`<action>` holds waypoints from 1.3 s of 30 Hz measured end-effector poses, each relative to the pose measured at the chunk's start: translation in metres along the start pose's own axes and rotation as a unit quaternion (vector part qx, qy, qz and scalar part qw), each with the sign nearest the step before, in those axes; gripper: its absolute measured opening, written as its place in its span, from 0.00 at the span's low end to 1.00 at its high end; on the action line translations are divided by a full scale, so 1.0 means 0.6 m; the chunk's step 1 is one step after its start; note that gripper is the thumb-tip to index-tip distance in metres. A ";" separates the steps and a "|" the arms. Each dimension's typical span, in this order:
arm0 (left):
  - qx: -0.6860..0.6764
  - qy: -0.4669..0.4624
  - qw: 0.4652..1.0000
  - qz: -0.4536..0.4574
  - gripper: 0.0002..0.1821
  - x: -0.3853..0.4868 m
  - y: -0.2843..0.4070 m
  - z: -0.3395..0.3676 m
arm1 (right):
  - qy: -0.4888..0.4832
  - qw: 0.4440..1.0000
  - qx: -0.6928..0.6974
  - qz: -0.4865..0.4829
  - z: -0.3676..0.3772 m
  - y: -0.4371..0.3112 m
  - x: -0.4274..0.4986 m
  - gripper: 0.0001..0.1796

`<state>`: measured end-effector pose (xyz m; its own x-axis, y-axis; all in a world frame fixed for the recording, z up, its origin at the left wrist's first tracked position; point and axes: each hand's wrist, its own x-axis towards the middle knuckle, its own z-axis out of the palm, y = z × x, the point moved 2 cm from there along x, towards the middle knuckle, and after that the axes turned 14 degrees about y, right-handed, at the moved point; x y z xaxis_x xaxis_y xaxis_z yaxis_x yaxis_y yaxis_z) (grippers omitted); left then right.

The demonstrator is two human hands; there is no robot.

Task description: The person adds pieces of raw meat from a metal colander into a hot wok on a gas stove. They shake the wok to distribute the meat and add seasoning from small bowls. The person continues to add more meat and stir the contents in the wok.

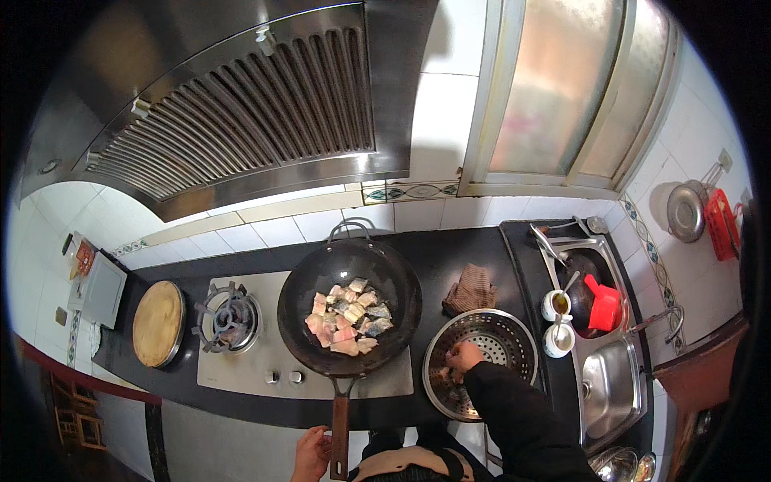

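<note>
A black wok (pixel 295 301) sits on the right burner of the gas stove. Spread over its bottom are several pieces of cut fish (pixel 342 316), pale pink with some dark grey skin. The wok's wooden handle (pixel 340 416) points towards me. My left hand (pixel 312 450) is at the left side of this handle with fingers bent; whether it grips the wood is unclear. Inside a perforated steel colander (pixel 518 385), right of the wok, my right hand (pixel 466 356) reaches down among a few fish pieces (pixel 453 376). Its fingertips are partly hidden.
Behind the colander lies a brown cloth (pixel 473 288). Two cups (pixel 559 340) with spoons stand beside the sink (pixel 611 385), which holds a red ladle (pixel 604 307). A round wooden board (pixel 158 324) is left of the bare burner (pixel 229 319). The range hood (pixel 241 108) overhangs the stove.
</note>
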<state>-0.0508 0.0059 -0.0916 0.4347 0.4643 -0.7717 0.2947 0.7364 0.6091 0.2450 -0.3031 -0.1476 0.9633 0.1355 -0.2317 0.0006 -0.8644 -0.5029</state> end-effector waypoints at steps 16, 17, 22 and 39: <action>-0.020 0.006 0.998 -0.055 0.10 0.012 -0.021 -0.046 | 0.161 0.939 -0.063 -0.298 -0.117 -0.358 0.130 0.14; -0.023 0.007 0.998 -0.053 0.11 0.010 -0.023 -0.050 | 0.146 0.940 -0.112 -0.288 -0.100 -0.370 0.142 0.14; -0.035 0.039 0.998 -0.024 0.11 -0.003 -0.036 -0.074 | 0.235 0.918 -0.060 -0.313 -0.102 -0.388 0.154 0.20; -0.028 -0.063 0.972 0.226 0.07 -0.018 0.132 0.041 | 0.395 0.916 -0.063 -0.024 -0.479 0.167 -0.011 0.11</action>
<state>-0.0111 0.0470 -0.0303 0.6114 0.6846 -0.3969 0.0049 0.4983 0.8670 0.3159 -0.5301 0.0428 0.8549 -0.1747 0.4885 0.0318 -0.9222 -0.3854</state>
